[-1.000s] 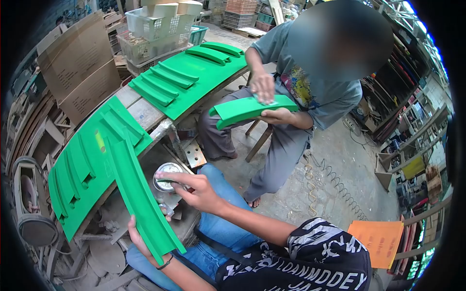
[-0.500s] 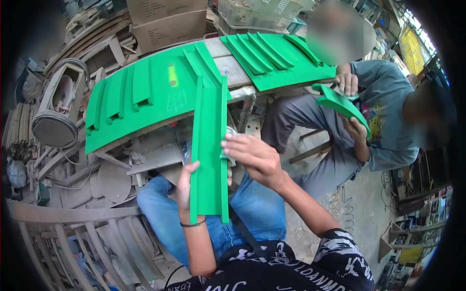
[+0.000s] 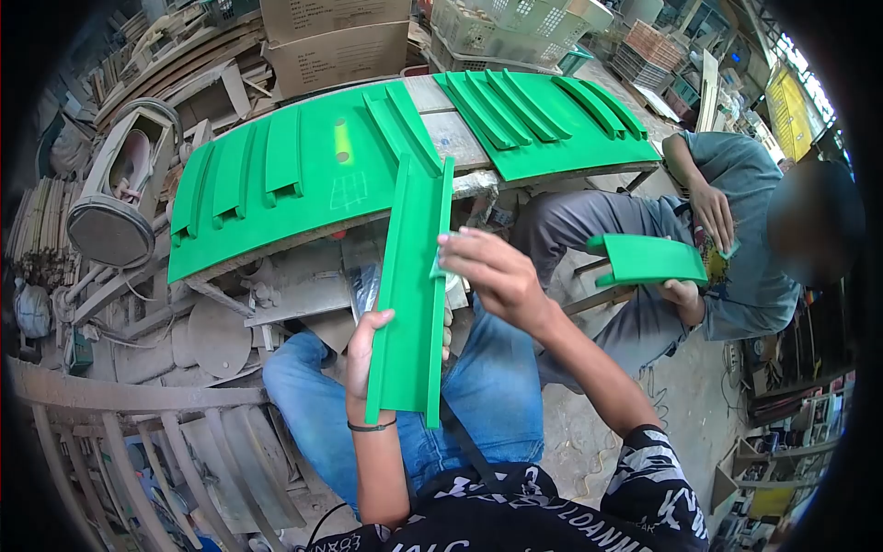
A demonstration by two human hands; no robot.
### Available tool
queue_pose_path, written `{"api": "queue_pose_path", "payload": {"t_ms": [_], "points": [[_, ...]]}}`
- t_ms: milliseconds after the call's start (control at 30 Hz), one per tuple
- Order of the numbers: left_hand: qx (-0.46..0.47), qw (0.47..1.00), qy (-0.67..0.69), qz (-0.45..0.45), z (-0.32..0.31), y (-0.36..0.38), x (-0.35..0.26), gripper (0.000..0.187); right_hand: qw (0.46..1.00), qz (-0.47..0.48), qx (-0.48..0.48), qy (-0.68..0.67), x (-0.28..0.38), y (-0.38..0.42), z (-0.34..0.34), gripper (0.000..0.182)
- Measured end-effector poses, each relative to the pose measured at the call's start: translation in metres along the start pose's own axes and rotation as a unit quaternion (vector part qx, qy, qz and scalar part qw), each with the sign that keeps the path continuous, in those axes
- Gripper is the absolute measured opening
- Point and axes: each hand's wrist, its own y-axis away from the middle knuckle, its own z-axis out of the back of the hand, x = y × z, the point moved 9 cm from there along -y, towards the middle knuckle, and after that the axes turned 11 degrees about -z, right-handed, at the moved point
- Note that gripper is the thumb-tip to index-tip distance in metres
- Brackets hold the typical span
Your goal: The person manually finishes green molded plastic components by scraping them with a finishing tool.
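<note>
A long green channel-shaped piece (image 3: 411, 304) with raised side edges stands out over my lap. My left hand (image 3: 368, 354) grips its lower part, the thumb on the left edge and fingertips showing past the right edge. My right hand (image 3: 497, 276) is at the outer side of the right edge, its fingers pressing a small pale green pad (image 3: 440, 264) against it. The far end of the piece overlaps the near edge of a green sheet (image 3: 313, 198), on which several similar green pieces (image 3: 285, 156) lie.
A co-worker (image 3: 745, 221) sits at the right, holding a shorter green piece (image 3: 651, 259). Cardboard boxes (image 3: 340, 55) and plastic baskets (image 3: 510, 37) stand behind the table. A wooden slatted rack (image 3: 138, 405) is at the lower left.
The view has shifted slightly. My right hand has moved a little up along the edge of the piece. The co-worker has turned their piece flatter and lifted one hand off it.
</note>
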Motion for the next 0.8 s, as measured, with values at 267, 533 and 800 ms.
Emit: {"api": "queue_pose_path", "payload": {"t_ms": [267,533,800], "points": [[0.015,0.999,0.027,0.04,-0.009,0.003,0.009,0.062,0.997,-0.052,-0.043,0.048,-0.072,-0.029,0.011,0.045],[-0.002,1.0,0.017,0.015,-0.003,0.003,-0.001,0.062,0.997,-0.065,-0.027,0.038,-0.064,-0.023,0.003,0.045],[0.01,1.0,0.017,0.023,-0.002,0.002,0.001,0.062,0.995,-0.075,-0.042,0.056,-0.078,-0.031,0.006,0.042]]}}
